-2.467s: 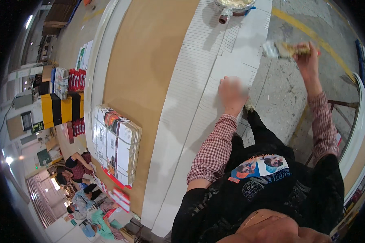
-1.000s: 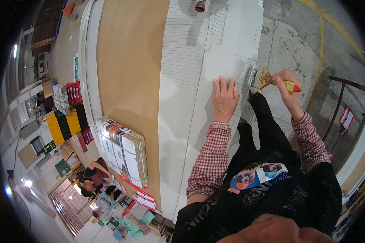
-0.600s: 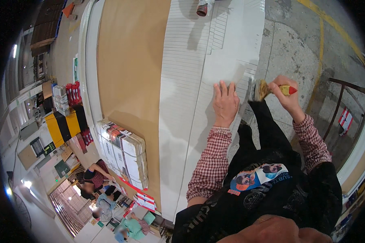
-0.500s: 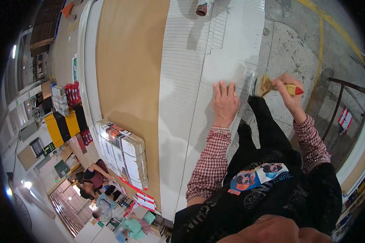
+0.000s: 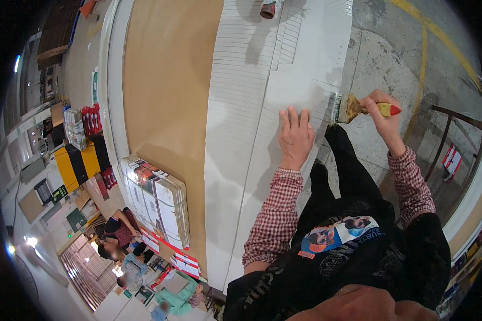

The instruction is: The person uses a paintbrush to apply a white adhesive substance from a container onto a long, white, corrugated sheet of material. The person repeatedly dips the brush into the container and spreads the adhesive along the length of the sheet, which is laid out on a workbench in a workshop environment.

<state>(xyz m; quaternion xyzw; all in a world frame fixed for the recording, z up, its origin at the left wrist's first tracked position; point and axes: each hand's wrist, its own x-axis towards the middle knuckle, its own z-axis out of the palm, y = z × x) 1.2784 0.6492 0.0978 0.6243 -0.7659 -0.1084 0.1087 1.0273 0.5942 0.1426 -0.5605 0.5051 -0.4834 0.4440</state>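
My left hand (image 5: 296, 136) lies flat on overlapping white sheets (image 5: 292, 91), its fingers stretched out and a little apart. The staggered sheet edges show as thin parallel lines. Wrapped around the yellow, red-tipped handle of a flat paintbrush (image 5: 351, 108), my right hand (image 5: 383, 115) holds it level at the right edge of the sheets. The pale bristles point left, at the sheets' edge near my left fingertips; whether they touch is hard to tell. Both forearms wear red-and-white checked sleeves.
A strapped stack of printed sheets (image 5: 158, 203) stands on the brown board (image 5: 166, 80) to the left. A small reddish-brown-ended object (image 5: 268, 10) sits at the far end. Rusty metal frame (image 5: 449, 120) stands on the floor at right. Other people (image 5: 124, 227) work at lower left.
The brush, blurred before, now shows sharply, its bristles slightly farther left against the view. My left hand stays flat on the sheets. The whole view has shifted a little.
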